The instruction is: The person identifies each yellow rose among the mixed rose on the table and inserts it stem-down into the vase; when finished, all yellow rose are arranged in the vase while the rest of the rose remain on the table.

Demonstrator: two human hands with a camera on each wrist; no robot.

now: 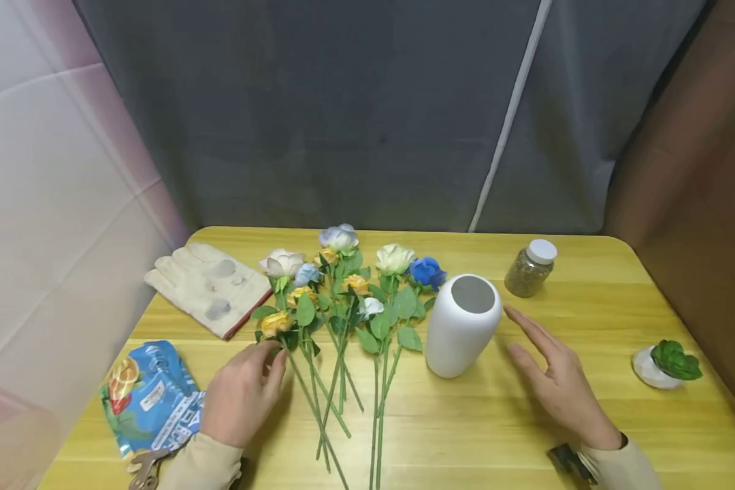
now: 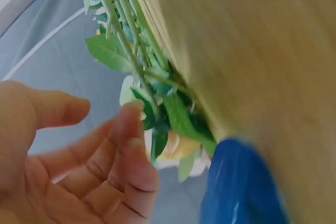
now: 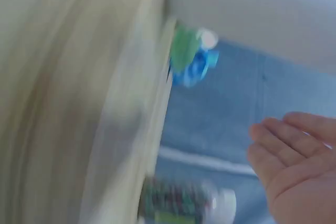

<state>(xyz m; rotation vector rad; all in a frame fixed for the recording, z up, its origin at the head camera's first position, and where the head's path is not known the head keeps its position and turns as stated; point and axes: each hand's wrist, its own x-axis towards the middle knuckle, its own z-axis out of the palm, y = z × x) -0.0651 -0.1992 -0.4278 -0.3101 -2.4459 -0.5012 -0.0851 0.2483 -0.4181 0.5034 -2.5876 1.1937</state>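
Artificial roses with long green stems (image 1: 376, 408) lie across the middle of the table. My left hand (image 1: 241, 395) is beside the lowest yellow rose (image 1: 277, 322). In the left wrist view its thumb stands apart from the loosely bent fingers (image 2: 139, 166), whose tips are by the green leaves (image 2: 181, 119); whether they touch is unclear. A white vase (image 1: 456, 347) stands upright to the right of the flowers. Just right of it, my right hand (image 1: 557, 388) has its fingers extended and holds nothing. That hand (image 3: 299, 166) also shows empty in the blurred right wrist view.
A work glove (image 1: 211, 286) lies at the back left. In front of it are a blue pouch (image 1: 156, 395) and pruning shears (image 1: 147, 469), partly covered by the left sleeve. A white-capped jar (image 1: 529, 272) and a small potted plant (image 1: 664, 366) stand to the right.
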